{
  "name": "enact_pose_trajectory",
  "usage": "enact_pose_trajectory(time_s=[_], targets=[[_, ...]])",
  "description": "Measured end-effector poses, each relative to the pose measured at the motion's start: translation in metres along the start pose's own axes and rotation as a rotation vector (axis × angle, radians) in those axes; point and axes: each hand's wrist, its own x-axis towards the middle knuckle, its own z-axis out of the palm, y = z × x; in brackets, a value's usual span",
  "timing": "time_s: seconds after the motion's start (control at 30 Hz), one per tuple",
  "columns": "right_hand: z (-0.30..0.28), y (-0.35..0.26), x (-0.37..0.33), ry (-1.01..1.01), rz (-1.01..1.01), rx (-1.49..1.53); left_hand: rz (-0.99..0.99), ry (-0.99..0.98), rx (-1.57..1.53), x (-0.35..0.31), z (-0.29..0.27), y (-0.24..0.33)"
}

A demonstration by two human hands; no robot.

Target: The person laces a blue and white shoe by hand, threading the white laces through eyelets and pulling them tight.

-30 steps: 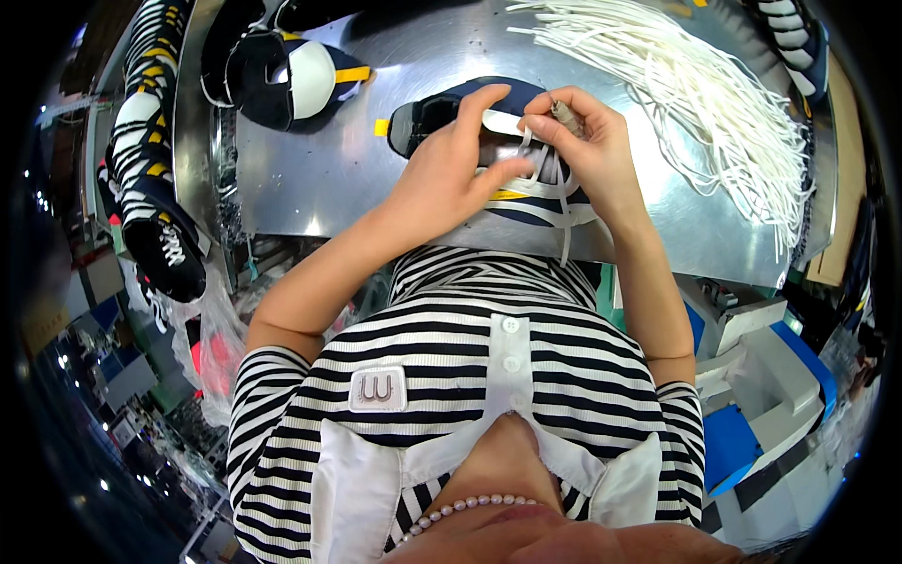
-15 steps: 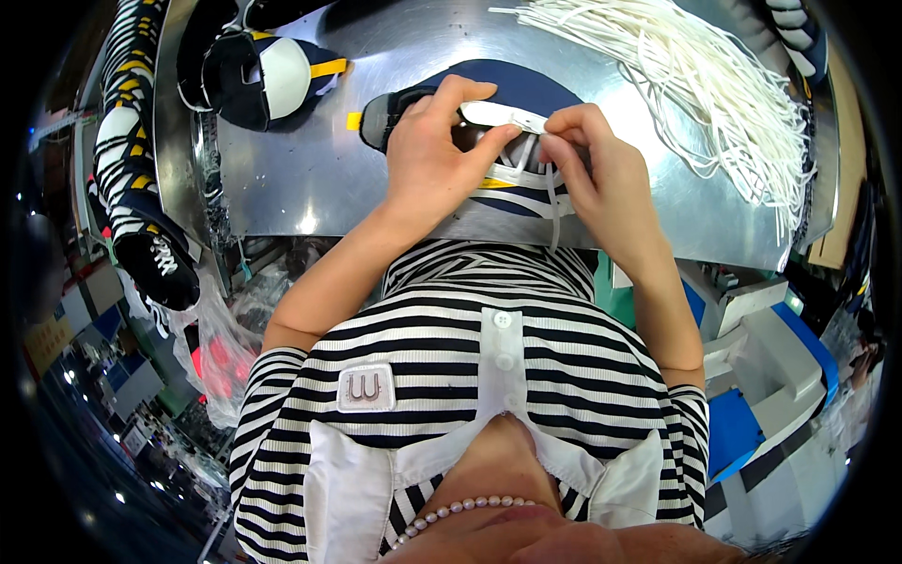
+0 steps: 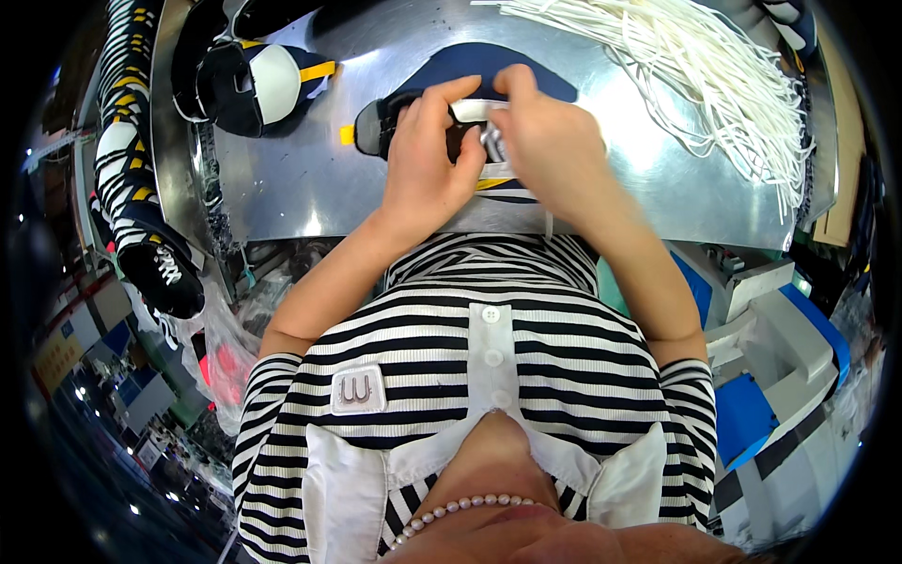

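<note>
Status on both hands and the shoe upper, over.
Left hand on navy shoe upper. Right hand at its white-edged opening, grip unclear. White laces heaped to the right, apart from both hands.

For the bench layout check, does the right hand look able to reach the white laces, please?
Probably yes: nothing visible stands between the right hand, at the shoe upper, and the white laces to its right.

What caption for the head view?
Left hand and right hand at a navy shoe upper, loose white laces nearby.
</note>
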Motion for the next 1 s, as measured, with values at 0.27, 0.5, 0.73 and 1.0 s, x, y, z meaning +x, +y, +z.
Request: enact_pose_trajectory(time_s=[0.27,0.5,0.73,1.0], targets=[[-0.077,0.009,-0.04,-0.021,0.52,0.25,-0.305,0.008,-0.346,0.016,0.003,0.006],[-0.014,0.039,-0.028,0.256,0.321,0.156,-0.447,-0.221,-0.6,0.027,-0.018,0.004],[-0.036,0.02,-0.063,0.008,0.395,0.227,0.165,-0.218,0.392,-0.004,-0.038,0.038],[-0.034,0.0,-0.078,-0.062,-0.107,0.141,0.239,-0.093,0.332,0.029,0.002,0.017]])
